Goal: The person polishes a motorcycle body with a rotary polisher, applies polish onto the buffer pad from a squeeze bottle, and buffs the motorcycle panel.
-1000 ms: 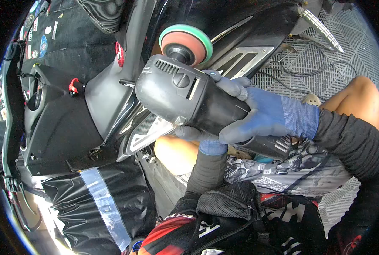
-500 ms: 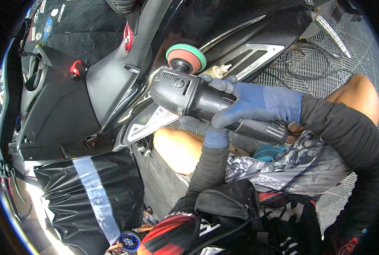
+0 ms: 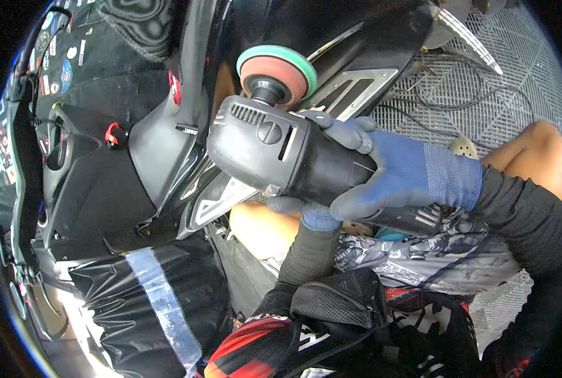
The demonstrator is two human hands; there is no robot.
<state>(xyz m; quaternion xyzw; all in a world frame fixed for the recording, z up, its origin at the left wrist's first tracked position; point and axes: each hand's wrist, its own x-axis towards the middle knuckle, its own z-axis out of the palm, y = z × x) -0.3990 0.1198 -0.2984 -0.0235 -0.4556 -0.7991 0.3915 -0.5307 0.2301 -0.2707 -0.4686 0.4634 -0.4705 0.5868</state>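
Note:
Both my hands wear blue-and-grey gloves and hold a black polisher (image 3: 255, 142). My right hand (image 3: 388, 167) wraps over the top of its body, the thumb on the near side. From below, my left hand (image 3: 306, 209) supports the body, and most of its fingers are hidden behind the tool. A round pad (image 3: 278, 72), orange with a green rim, sits at the head end, in front of the glossy dark side panel of a scooter (image 3: 331, 19). Whether the pad touches the panel, I cannot tell.
Silver footboard plates (image 3: 350, 91) line the scooter. A cable (image 3: 457, 106) lies on the grey grid floor (image 3: 508, 50) at the upper right. Below left is a black cover with a clear strip (image 3: 161, 302). My bent knees flank the tool.
Compared with half a second ago, the polisher and my hands appear larger and closer to the camera, and the view has shifted. Both hands keep their hold.

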